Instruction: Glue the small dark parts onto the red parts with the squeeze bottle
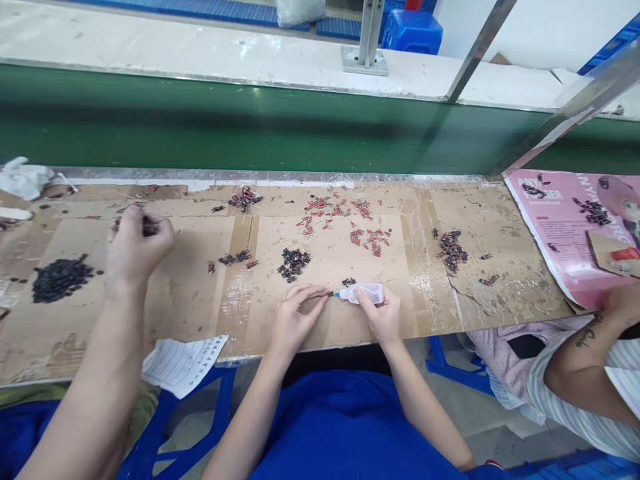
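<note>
My left hand point(296, 319) is closed in a pinch on a tiny dark part point(330, 293) above the cardboard point(320, 330). My right hand point(383, 310) grips a small translucent squeeze bottle point(369, 293), tilted on its side, with its thin blue tip touching or nearly touching that part. Just behind the bottle lies a little cluster of dark parts point(349, 282). A pile of black and silver parts point(294, 264) sits beyond my left hand. Farther back, red and black pieces point(376, 241) are scattered over the cardboard.
At left, a co-worker's hand point(137, 243) is over the cardboard near a black pile point(61, 277); a paper sheet point(183, 365) overhangs the front edge. More parts point(451, 251) lie right. Another person's arm point(575, 347) rests by a pink sheet point(560, 233). A green conveyor belt point(250, 130) runs behind.
</note>
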Demonstrator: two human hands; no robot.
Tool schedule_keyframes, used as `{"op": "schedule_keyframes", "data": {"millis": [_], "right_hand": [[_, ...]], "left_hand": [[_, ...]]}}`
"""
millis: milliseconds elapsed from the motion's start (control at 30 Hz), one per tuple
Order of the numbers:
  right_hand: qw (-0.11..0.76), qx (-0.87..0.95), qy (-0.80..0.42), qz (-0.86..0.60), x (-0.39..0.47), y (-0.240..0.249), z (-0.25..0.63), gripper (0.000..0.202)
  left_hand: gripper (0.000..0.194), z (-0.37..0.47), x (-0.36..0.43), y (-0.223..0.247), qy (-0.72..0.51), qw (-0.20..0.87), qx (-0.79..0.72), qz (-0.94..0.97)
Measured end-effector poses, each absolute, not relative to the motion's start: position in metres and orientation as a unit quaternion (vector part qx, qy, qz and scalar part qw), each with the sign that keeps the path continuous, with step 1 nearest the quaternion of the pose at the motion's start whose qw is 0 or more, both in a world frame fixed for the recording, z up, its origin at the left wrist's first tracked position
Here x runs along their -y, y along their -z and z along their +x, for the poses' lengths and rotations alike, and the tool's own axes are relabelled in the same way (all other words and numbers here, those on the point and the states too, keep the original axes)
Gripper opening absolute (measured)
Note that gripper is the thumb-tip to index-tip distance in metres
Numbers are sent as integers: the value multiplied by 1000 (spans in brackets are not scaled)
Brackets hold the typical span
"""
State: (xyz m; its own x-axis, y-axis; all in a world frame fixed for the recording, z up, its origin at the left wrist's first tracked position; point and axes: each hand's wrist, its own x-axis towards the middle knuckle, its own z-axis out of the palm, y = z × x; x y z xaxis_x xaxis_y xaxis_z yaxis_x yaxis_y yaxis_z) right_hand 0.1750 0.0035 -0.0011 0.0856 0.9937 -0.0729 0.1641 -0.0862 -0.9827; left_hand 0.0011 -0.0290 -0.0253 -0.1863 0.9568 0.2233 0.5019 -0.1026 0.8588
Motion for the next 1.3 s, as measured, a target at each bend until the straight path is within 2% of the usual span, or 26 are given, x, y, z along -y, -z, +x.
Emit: {"op": "schedule_keyframes", "data": {"millis": [333, 533, 600, 700, 767, 833, 1100, 1200, 1300], "right_hand": [[466, 483, -450, -589, -5, 5, 176, 23], [480, 475, -428, -600, 3, 3, 192, 34], [439, 518, -382, -627, 9, 1, 202, 36], [382, 610, -245, -649, 10, -4, 216, 30], [382, 640, -161, -647, 0, -7, 225, 27], [395, 646, -134, -639, -22, -8, 230, 23], [324, 705, -184, -603, -129, 5, 222, 9], [304, 705, -197, -610, -134, 2, 220, 16], [322, 681, -245, -611, -114, -10, 218, 10]], "left_hand": [[11, 2, 29, 27, -452, 247, -626, 586], [12, -1, 27, 32, -443, 192, -615, 623], [12, -2, 26, 34, -436, 177, -622, 626], [13, -3, 27, 37, -427, 176, -628, 626], [12, -3, 27, 38, -427, 183, -628, 625], [12, -4, 26, 38, -429, 191, -624, 624], [15, -3, 30, 30, -487, 266, -648, 521], [18, 3, 33, 26, -515, 306, -649, 470], [22, 10, 35, 21, -537, 336, -647, 425]]}}
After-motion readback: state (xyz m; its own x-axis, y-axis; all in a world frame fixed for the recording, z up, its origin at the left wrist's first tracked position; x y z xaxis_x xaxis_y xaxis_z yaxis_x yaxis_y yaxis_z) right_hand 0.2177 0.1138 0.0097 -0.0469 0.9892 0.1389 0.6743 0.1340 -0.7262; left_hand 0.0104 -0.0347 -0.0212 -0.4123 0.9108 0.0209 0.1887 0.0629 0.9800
